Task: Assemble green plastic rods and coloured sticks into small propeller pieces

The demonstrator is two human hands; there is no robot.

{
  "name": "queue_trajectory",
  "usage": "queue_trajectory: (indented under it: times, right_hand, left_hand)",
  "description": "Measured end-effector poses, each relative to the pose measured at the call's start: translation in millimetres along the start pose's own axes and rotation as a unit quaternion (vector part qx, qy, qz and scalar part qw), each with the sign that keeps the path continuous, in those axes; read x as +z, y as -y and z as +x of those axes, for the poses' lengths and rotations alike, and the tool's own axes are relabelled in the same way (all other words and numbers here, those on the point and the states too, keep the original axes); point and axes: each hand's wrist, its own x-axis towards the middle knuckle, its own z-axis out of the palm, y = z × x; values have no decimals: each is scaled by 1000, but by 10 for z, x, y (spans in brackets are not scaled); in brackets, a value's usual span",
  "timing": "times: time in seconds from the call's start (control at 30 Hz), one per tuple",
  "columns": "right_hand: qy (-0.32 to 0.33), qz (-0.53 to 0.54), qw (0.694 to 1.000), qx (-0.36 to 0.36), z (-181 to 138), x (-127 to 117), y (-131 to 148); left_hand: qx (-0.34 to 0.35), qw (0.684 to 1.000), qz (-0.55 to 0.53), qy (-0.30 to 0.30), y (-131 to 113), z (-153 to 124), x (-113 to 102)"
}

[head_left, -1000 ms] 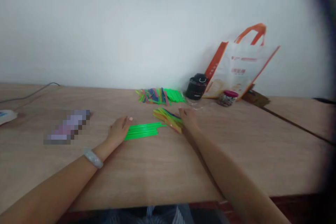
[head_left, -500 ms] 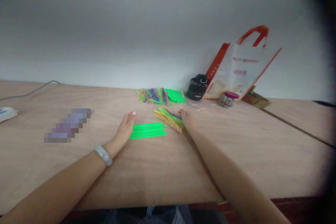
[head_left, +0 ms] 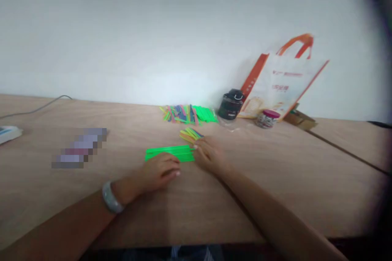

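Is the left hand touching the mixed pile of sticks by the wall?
Apart: head view shows bare table between the left hand and the mixed pile.

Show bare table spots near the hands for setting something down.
Free: table right of the right hand, before the bag; also between left hand and blurred item. Crowded: green sticks, mixed sticks, far pile, black jar.

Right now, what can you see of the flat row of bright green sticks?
The flat row of bright green sticks looks like thin plastic strips laid side by side, lengthwise left to right on the wooden table. The left hand rests at its near edge; the right hand meets its right end.
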Motion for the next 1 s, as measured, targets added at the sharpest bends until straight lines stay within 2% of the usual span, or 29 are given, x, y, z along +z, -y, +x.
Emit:
queue_trajectory:
  times: [0.07,0.1,0.2,0.6,1.0]
  right_hand:
    - [72,2,993,-98,-124,-33,204]
    - [95,2,986,-140,-183,-43,283]
    - [123,4,972,-200,-313,-54,412]
    - [134,14,973,-189,-351,-115,473]
    - [117,23,977,-176,-373,-113,458]
  left_hand:
    - [35,996,5,79,-81,-49,-1]
    - [45,994,6,100,-107,-67,0]
    - [64,990,7,126,-138,-99,2]
    - [52,989,0,142,-148,-134,-30]
    - [50,989,1,142,-145,-160,-32]
